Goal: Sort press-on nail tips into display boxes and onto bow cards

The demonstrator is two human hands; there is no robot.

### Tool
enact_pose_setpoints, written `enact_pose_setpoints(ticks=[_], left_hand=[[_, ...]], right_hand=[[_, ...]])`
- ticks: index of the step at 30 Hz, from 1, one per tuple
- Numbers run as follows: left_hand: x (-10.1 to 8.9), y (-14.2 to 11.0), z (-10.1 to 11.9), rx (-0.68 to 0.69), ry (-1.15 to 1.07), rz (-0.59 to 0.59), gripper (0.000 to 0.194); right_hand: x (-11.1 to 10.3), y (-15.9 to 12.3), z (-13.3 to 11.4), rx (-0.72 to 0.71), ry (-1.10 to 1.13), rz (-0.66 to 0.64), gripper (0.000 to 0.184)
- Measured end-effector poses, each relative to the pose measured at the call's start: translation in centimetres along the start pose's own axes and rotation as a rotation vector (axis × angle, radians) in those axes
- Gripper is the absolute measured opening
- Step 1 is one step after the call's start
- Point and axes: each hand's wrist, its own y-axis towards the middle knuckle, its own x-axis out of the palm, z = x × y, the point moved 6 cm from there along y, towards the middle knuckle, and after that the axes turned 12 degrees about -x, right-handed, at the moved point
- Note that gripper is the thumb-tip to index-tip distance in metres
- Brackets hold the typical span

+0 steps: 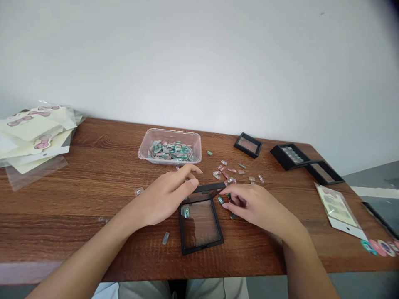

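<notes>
Both forearms reach in from the lower edge, wrists bent inward over an open black-framed case with one green nail tip in its flat half. The left hand, palm down, has its thumb and index finger slightly apart at the left end of the tilted upper half; I cannot tell whether they grip it. The right hand curls, index finger at the other end, thumb lower; any pinch there is unclear. One clear nail tip lies left of the case; over a dozen loose tips scatter beyond. Rightward lies one packaged card. Farther are one plastic tub of tips, one opened black case and one separate black frame.
</notes>
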Motion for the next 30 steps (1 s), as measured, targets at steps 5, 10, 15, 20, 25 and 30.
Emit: enact_pose_setpoints(ticks=[5,10,15,20,25,30], left_hand=[[0.0,0.0,0.1,-0.007,0.012,-0.004,0.04],[0.0,0.1,0.0,-0.026,0.018,-0.003,0.04],[0.0,0.1,0.1,-0.005,0.012,0.004,0.038],[-0.2,-0.1,0.3,-0.008,0.029,0.011,0.038],[-0.2,0.0,0.4,0.013,0.045,0.02,0.038],[-0.2,-0.1,0.4,0.028,0.036,0.024,0.037]], right_hand=[[0.3,0.1,0.0,-0.043,0.019,-0.015,0.013],[0.3,0.2,0.0,-0.055,-0.075,0.04,0.006],[-0.6,0.0,-0.9,-0.142,-0.128,0.205,0.006],[-2.1,-1.4,-1.7,-0.149,-0.032,0.315,0.008],[-0.7,-0.8,-5.1,-0.336,0.009,0.212,0.01],[2.5,0.5,-8.8,-0.459,-0.119,0.114,0.011]])
